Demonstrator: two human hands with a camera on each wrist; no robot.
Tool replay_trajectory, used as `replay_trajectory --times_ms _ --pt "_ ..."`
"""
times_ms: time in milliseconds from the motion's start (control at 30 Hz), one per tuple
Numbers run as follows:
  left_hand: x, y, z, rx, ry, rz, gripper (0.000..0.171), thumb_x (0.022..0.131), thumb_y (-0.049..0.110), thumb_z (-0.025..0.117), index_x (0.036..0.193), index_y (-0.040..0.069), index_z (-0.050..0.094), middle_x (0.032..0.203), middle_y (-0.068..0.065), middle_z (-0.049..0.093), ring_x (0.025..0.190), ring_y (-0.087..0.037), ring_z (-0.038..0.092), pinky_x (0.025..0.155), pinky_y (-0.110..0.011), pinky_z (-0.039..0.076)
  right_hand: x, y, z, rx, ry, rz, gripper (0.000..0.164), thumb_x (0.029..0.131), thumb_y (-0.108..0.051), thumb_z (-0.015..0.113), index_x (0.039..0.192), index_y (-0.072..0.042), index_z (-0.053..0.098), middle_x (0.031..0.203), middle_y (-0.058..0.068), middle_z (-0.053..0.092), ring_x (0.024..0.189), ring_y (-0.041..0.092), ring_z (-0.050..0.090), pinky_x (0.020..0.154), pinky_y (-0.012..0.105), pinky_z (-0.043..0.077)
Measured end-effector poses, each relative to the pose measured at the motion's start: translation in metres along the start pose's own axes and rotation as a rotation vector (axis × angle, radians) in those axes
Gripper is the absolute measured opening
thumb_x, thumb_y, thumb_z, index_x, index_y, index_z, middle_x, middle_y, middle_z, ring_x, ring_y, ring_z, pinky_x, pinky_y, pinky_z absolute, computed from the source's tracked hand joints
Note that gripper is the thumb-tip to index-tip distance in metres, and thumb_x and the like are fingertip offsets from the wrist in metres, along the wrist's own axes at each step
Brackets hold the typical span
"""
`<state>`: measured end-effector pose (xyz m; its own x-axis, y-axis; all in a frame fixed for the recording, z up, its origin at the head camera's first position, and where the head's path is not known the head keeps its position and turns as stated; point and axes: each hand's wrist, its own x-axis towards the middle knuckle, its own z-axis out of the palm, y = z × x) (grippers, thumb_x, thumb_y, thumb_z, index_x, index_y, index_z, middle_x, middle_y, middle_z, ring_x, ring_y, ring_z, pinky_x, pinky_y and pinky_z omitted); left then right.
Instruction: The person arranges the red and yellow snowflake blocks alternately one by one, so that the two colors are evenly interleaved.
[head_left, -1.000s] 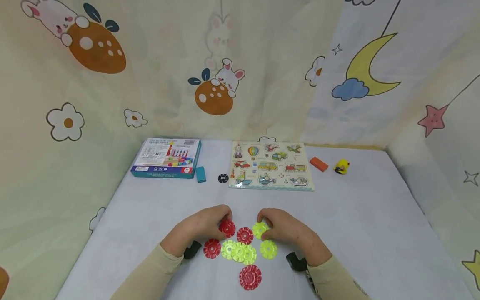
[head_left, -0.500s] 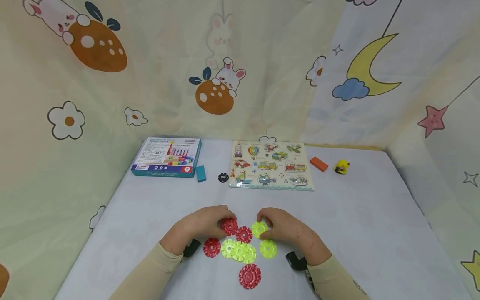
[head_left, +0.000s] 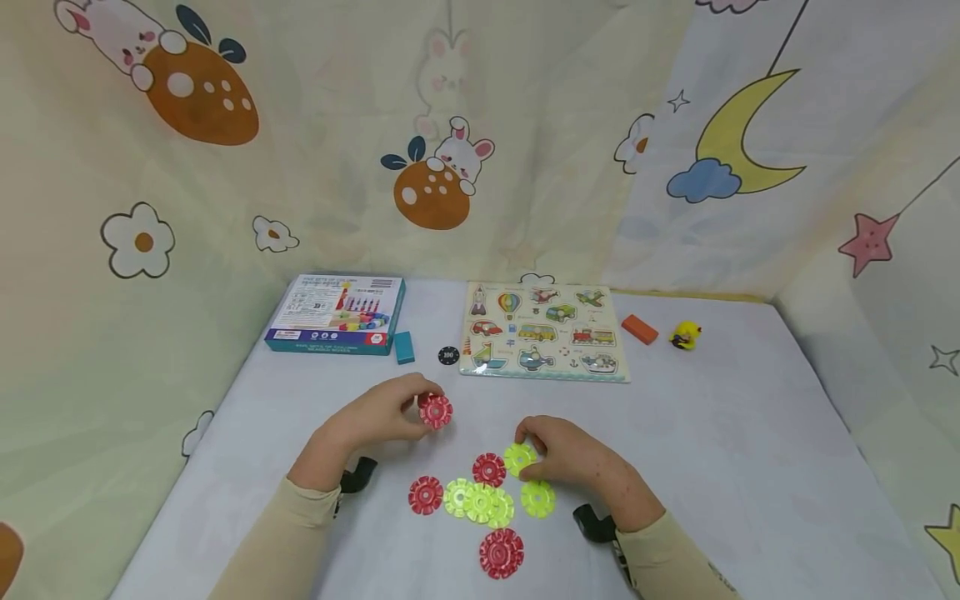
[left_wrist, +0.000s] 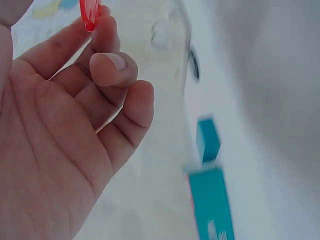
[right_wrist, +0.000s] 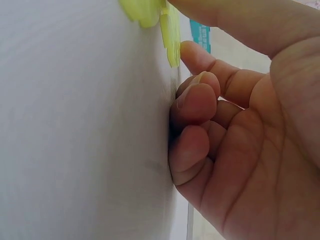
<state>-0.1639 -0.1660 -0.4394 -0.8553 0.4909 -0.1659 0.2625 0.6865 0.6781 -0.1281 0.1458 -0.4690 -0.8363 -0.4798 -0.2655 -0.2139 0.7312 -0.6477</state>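
Observation:
My left hand (head_left: 378,412) holds a red notched plastic disc (head_left: 437,411) up off the table, pinched at its edge; the left wrist view shows only the rim of this red disc (left_wrist: 90,14) by the fingertips. My right hand (head_left: 573,454) rests on the table and grips a yellow-green notched disc (head_left: 519,458) between thumb and forefinger. Between the hands lies a loose red disc (head_left: 489,469). Several overlapping yellow-green discs (head_left: 478,502) lie nearer, with another red disc (head_left: 426,495) at their left and a larger red disc (head_left: 502,553) in front.
Along the back stand a flat box (head_left: 333,315), a teal block (head_left: 403,347), a black chip marked 100 (head_left: 448,356), a picture puzzle board (head_left: 546,333), an orange block (head_left: 640,328) and a small yellow toy figure (head_left: 686,335). A patterned cloth wall (head_left: 315,167) rises behind the table.
My left hand has lifted its red disc from beside the other red disc and carried it away from me and to the left. The right hand has stayed on the yellow-green disc.

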Motion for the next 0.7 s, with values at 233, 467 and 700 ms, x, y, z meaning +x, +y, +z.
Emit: replay_trajectory --times_ms 233,467,700 --pt "-0.014 -0.019 -0.035 -0.004 0.137 -0.063 0.051 0.075 0.028 0.080 0.121 0.029 0.059 0.099 0.004 0.054 0.093 -0.025 0.050 0.069 -0.032 0.049 0.000 0.000 0.001 -0.007 0.006 0.000 0.035 0.070 -0.031 0.083 0.096 -0.024 0.061 0.075 0.001 0.050 0.073 0.015 0.047 0.060 0.032 0.039" --pt "-0.025 -0.046 -0.059 -0.010 0.208 -0.145 0.056 0.074 0.032 0.080 0.125 0.028 0.057 0.101 -0.002 0.051 0.095 -0.028 0.046 0.063 -0.032 0.048 0.000 0.002 0.001 -0.002 0.003 -0.016 0.035 0.070 -0.031 0.083 0.096 -0.022 0.061 0.075 0.002 0.049 0.072 0.015 0.046 0.059 0.032 0.038" --pt "-0.029 -0.077 -0.066 -0.038 0.197 -0.295 0.055 0.078 0.034 0.077 0.127 0.023 0.056 0.105 -0.007 0.051 0.099 -0.026 0.043 0.066 -0.031 0.048 0.001 0.002 0.002 -0.014 0.005 -0.018 0.036 0.070 -0.031 0.082 0.097 -0.022 0.060 0.074 0.001 0.049 0.071 0.014 0.046 0.059 0.032 0.038"
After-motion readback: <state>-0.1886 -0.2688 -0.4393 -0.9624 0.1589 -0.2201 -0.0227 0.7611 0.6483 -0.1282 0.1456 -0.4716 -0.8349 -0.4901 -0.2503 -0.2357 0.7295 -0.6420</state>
